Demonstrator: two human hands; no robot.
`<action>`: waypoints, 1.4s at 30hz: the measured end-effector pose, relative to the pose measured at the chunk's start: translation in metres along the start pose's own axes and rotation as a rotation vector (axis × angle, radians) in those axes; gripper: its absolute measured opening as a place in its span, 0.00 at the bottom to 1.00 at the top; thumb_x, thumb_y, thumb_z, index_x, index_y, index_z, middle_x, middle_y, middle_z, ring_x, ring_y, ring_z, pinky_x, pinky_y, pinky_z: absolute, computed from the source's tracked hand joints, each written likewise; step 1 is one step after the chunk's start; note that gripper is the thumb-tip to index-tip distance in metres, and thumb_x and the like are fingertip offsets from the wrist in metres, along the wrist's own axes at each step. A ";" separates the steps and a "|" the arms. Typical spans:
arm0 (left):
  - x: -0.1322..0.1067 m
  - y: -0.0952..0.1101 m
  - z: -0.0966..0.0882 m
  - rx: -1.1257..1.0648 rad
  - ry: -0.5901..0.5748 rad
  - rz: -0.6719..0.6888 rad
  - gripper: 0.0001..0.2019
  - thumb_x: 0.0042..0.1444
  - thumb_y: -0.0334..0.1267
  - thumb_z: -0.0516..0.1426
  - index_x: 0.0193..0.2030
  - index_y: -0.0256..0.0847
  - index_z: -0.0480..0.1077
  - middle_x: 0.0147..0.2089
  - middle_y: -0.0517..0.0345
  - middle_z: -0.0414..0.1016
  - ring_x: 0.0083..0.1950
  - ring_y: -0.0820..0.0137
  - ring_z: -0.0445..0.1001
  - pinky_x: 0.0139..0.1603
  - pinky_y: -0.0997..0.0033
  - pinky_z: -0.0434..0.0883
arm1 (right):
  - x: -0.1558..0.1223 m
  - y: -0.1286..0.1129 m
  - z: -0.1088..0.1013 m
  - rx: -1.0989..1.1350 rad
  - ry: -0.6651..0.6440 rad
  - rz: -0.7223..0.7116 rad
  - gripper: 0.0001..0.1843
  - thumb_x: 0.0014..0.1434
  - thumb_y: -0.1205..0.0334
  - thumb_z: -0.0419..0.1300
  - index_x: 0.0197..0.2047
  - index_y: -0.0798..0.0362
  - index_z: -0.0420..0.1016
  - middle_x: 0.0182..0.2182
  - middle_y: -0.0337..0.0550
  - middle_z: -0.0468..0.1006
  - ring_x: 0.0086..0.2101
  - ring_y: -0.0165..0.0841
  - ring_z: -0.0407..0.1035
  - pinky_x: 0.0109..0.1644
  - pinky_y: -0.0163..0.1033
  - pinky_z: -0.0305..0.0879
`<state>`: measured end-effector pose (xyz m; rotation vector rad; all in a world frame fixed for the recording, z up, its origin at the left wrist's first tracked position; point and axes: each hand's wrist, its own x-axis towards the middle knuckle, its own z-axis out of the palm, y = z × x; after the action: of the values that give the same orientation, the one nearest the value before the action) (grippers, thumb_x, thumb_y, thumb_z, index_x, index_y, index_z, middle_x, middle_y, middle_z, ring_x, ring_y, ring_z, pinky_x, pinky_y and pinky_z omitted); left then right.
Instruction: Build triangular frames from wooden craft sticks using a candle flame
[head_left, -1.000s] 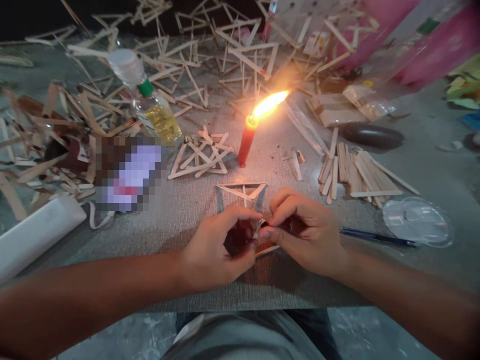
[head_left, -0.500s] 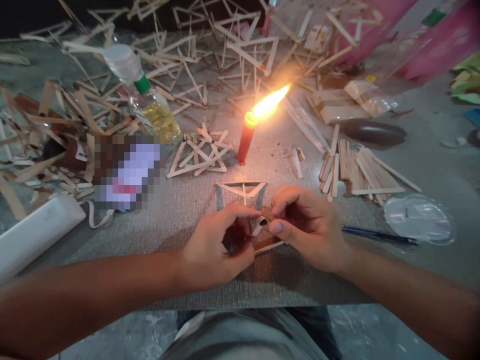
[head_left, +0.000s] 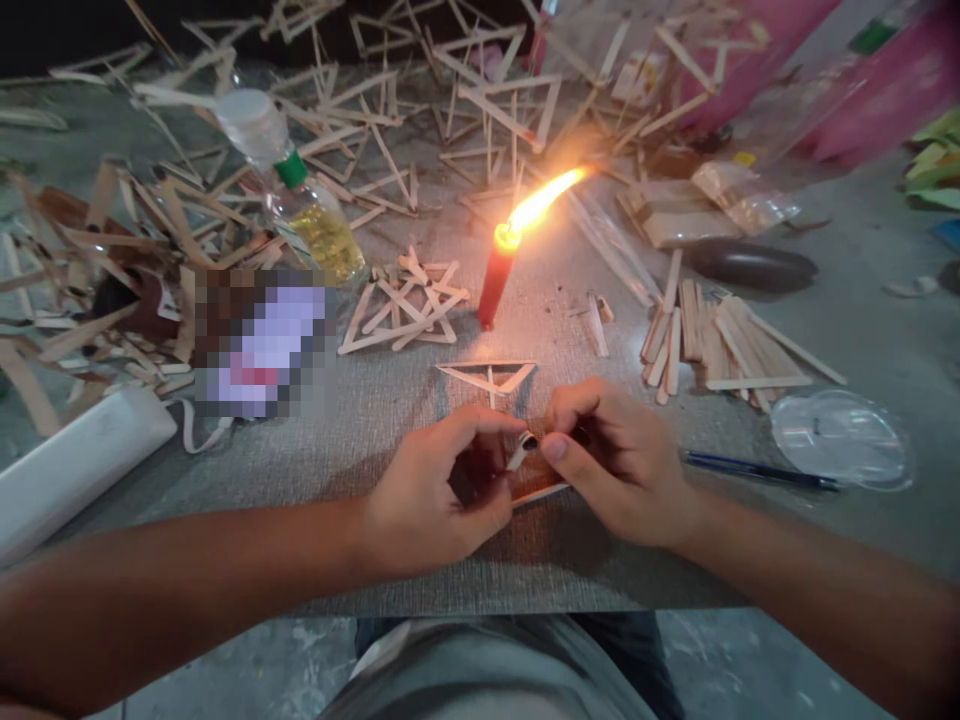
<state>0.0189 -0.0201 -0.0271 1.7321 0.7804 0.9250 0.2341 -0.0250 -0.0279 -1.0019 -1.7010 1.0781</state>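
Observation:
Between its thumb and forefinger, my left hand (head_left: 439,490) grips a short pale craft stick piece (head_left: 517,457) with a blackened end. Close beside that dark end, my right hand (head_left: 622,465) has its thumb and fingers drawn together; whatever is between them is hidden. Just beyond the hands lies a triangle of craft sticks (head_left: 487,380) with a stick running from it toward me. Another stick (head_left: 541,494) lies beneath the hands. Farther out, a red candle (head_left: 496,285) stands upright and burns, its flame leaning right.
A woven stick star (head_left: 405,308) lies left of the candle, near a bottle of yellow liquid (head_left: 322,235). Loose craft sticks (head_left: 694,330), a dark pen (head_left: 757,468) and a clear plastic lid (head_left: 840,440) are at right. Stick frames and scraps (head_left: 150,220) crowd the back and left.
The hands keep nearly the same pose around the stick piece. The candle flame has grown longer and thinner, and the whole view has shifted very slightly.

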 end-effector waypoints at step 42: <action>-0.004 -0.003 0.001 -0.035 -0.010 0.014 0.25 0.51 0.20 0.62 0.55 0.43 0.69 0.33 0.67 0.68 0.27 0.82 0.69 0.27 0.87 0.67 | 0.000 -0.018 -0.010 -0.139 -0.049 -0.347 0.04 0.70 0.67 0.57 0.44 0.51 0.72 0.27 0.37 0.71 0.26 0.28 0.66 0.28 0.35 0.64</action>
<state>0.0180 -0.0228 -0.0308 1.7126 0.7421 0.9334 0.2404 -0.0284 -0.0082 -0.7316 -1.9250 0.7726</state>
